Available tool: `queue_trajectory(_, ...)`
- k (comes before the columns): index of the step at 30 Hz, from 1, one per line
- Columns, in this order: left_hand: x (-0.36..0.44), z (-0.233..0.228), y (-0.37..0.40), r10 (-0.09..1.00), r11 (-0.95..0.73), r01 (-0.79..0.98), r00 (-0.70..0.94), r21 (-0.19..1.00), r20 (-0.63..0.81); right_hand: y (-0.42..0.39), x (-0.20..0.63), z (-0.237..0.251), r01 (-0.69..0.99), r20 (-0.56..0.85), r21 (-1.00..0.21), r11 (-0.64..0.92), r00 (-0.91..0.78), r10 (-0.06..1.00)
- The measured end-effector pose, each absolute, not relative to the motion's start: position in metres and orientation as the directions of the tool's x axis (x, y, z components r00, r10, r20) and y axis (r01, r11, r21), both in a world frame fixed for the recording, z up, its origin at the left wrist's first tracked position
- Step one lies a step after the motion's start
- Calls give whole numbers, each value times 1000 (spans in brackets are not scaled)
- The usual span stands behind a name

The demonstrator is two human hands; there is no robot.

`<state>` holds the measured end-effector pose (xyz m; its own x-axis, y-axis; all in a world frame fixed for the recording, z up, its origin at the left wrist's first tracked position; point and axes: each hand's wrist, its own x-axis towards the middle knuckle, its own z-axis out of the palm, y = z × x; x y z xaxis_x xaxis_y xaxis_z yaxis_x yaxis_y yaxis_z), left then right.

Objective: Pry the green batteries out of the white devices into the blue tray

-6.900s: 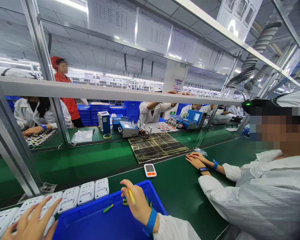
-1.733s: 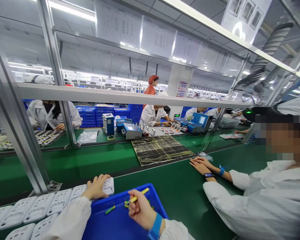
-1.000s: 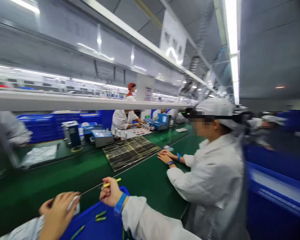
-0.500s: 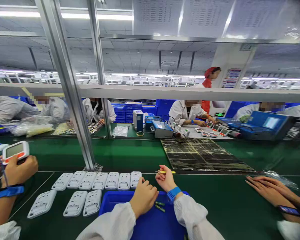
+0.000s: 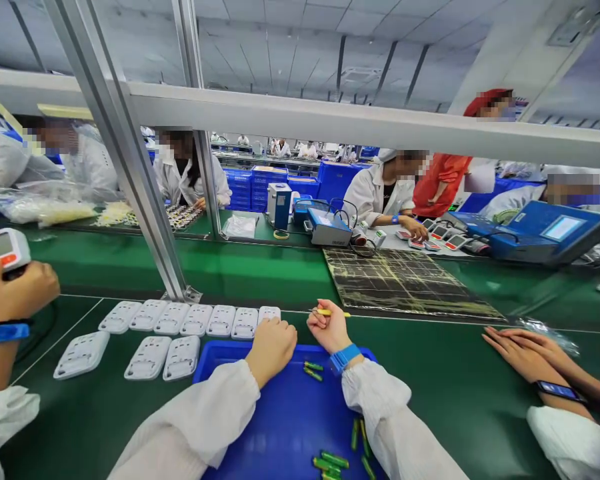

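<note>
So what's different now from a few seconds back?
The left hand left the near white cases, reached along the row and now rests closed on the blue tray's rim, by the row's end case. The right hand rose from the tray, still pinching the yellow stick.

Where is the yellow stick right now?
Head view, centre: the yellow stick is pinched in the right hand, just beyond the blue bin, beside the left hand.
</note>
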<state>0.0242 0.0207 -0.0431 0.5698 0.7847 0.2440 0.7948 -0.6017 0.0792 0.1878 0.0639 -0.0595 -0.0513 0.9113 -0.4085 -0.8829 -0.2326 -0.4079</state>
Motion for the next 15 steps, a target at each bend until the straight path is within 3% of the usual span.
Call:
queue_trajectory(6,46,-42,-21,843,-536,842,529,64,97,60,185,-57,-878,-393,-407,-251,-79,916)
queue_trajectory(11,54,-84,-19,946,-318,948,318,10,-69,55,184,-59,-864,-367,-414,-286,-129,921)
queue_trajectory(15,54,-109,-8,889,-441,894,447,78,-102,53,182,-60,-870,-393,-413,-270,-98,914)
